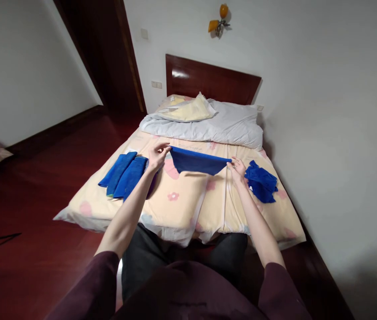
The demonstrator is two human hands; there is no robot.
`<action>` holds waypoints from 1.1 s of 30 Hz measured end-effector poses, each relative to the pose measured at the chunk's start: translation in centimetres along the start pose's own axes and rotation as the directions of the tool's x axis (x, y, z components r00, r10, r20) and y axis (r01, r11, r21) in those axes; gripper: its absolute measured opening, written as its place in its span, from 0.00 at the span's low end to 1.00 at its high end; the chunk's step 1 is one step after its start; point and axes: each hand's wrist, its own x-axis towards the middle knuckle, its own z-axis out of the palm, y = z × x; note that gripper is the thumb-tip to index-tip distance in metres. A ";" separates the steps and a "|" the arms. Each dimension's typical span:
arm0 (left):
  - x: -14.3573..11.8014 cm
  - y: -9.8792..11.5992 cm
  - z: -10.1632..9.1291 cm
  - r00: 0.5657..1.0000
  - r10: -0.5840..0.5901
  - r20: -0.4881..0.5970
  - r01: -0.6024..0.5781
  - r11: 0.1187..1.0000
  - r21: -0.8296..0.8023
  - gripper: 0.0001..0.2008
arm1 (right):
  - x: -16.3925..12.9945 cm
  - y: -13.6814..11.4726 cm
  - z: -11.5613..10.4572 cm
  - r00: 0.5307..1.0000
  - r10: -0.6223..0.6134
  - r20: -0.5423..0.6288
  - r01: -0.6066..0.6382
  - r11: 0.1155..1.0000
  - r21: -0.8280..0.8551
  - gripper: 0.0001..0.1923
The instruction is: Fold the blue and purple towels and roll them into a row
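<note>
Stretched between both hands above the bed is a blue cloth [202, 161], its top edge pulled nearly straight. My left hand [158, 156] pinches its left corner, and my right hand [237, 168] pinches the right corner. The cloth's lower part hangs down, narrower than the top. Left of my left hand lie several folded blue cloths [129, 177] side by side on the bed, partly hidden by my forearm. A crumpled blue cloth [262, 182] rests just right of my right hand.
The bed [175, 213] has a cream floral sheet. A grey quilt [202, 126] and a pale yellow pillow [191, 110] lie near the dark wooden headboard [211, 80]. A white wall [342, 111] runs along the right, and dark red floor [35, 195] is at left.
</note>
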 end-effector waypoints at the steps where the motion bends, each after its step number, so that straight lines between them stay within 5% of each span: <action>1: -1.1 -0.6 -0.4 1.000 0.000 0.003 0.000 1.000 0.016 0.23 | -0.7 0.5 -0.3 1.000 -0.005 0.007 0.005 1.000 -0.006 0.29; 9: -16.1 -10.0 -3.0 0.959 -0.228 0.169 0.173 0.942 0.288 0.23 | -11.3 9.0 -3.4 0.958 0.238 0.161 -0.206 0.960 -0.190 0.21; 15: -24.9 -14.4 -3.6 0.794 -0.458 0.401 0.294 0.865 0.406 0.22 | -19.3 14.9 -5.5 0.872 0.453 0.184 -0.364 0.853 -0.373 0.12; 19: -26.1 -15.4 -3.3 0.719 -0.559 0.413 0.413 0.821 0.393 0.25 | -21.1 16.4 -6.0 0.810 0.558 0.183 -0.469 0.802 -0.369 0.15; 26: -25.0 -16.0 -2.0 0.682 -0.650 0.335 0.496 0.748 0.440 0.20 | -21.4 17.4 -5.7 0.781 0.622 -0.062 -0.606 0.729 -0.318 0.21; 33: -26.6 -16.8 -3.3 0.667 -0.679 0.307 0.504 0.715 0.484 0.20 | -23.1 16.8 -6.6 0.727 0.679 -0.099 -0.669 0.670 -0.320 0.23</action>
